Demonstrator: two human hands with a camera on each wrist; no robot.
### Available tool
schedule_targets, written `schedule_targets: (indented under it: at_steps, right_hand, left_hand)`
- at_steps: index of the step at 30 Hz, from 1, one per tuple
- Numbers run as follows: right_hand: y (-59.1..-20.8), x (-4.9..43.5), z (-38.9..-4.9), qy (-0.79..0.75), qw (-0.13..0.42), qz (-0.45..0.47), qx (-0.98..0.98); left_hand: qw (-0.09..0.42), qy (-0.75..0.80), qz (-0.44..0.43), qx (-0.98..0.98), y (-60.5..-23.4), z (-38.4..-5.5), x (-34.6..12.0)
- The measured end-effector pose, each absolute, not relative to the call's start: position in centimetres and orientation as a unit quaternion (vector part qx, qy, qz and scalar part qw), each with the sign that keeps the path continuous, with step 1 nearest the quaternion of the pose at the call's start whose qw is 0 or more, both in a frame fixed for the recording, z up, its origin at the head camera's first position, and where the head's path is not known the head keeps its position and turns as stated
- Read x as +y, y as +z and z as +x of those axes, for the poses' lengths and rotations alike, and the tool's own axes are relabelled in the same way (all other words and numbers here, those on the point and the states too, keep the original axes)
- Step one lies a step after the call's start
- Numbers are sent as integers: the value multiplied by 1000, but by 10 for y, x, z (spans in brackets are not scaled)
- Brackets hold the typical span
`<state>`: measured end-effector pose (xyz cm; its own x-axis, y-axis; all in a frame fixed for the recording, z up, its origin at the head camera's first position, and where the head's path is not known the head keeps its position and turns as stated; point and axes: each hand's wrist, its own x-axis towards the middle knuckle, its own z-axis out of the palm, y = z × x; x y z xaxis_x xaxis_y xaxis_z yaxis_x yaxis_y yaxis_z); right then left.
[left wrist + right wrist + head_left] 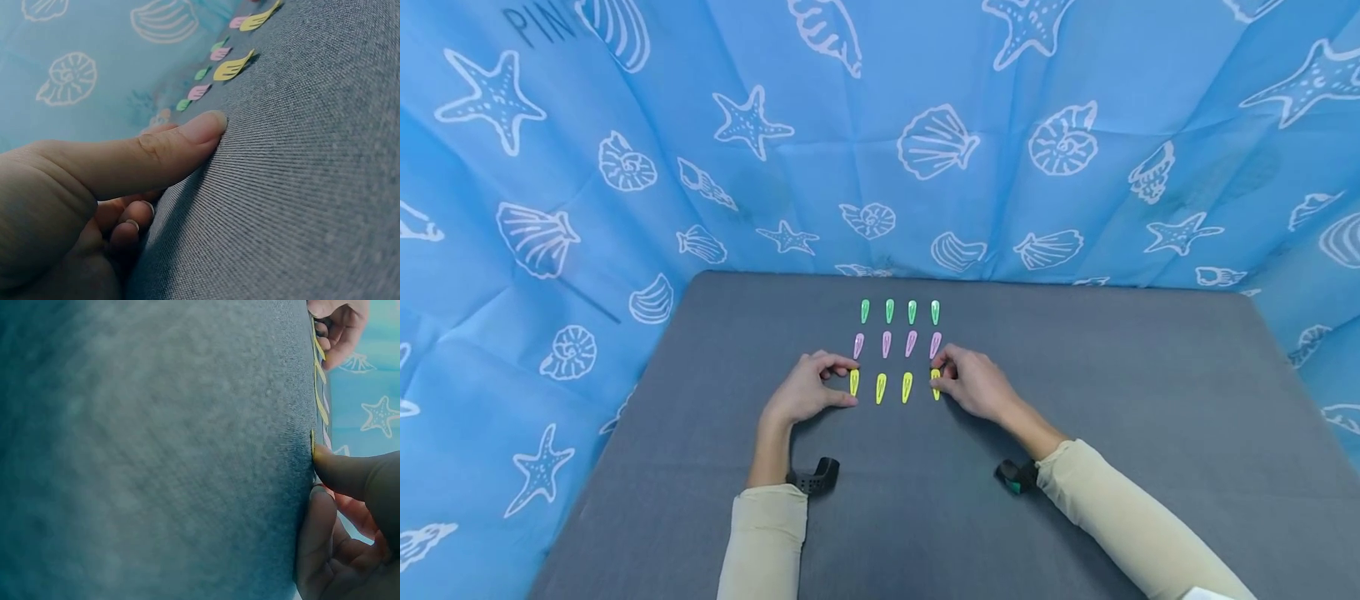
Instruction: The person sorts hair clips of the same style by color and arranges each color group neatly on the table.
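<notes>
Several yellow snap hair clips [881, 388] lie in a row on the grey table, nearest the person. My left hand [805, 388] spans the leftmost yellow hair clip [854, 382], forefinger at its upper end and thumb at its lower end. In the left wrist view the thumb [203, 128] rests at the cloth and hides that clip. At the row's other end, my right hand [976, 383] pinches the rightmost yellow hair clip [936, 392] between thumb and forefinger, partly covering it. The right wrist view shows the thumb against this clip [313, 445], flat on the table.
Behind the yellow row lie several pink hair clips [887, 344], then several green ones [890, 311], all roughly upright in columns. The grey cloth-covered table [880, 517] ends at a blue curtain [820, 167] with shell prints. Black wrist devices [816, 477] sit on both wrists.
</notes>
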<state>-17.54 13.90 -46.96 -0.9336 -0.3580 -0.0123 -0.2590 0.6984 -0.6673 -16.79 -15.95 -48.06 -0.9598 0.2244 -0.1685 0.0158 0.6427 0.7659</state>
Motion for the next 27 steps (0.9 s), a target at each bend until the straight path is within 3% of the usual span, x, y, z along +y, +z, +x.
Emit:
schedule_targets:
  at_steps: [27]
  right_hand:
    - [-465, 151, -176, -369, 107, -168, 908]
  left_hand:
    - [135, 447, 63, 882, -483, -182, -162]
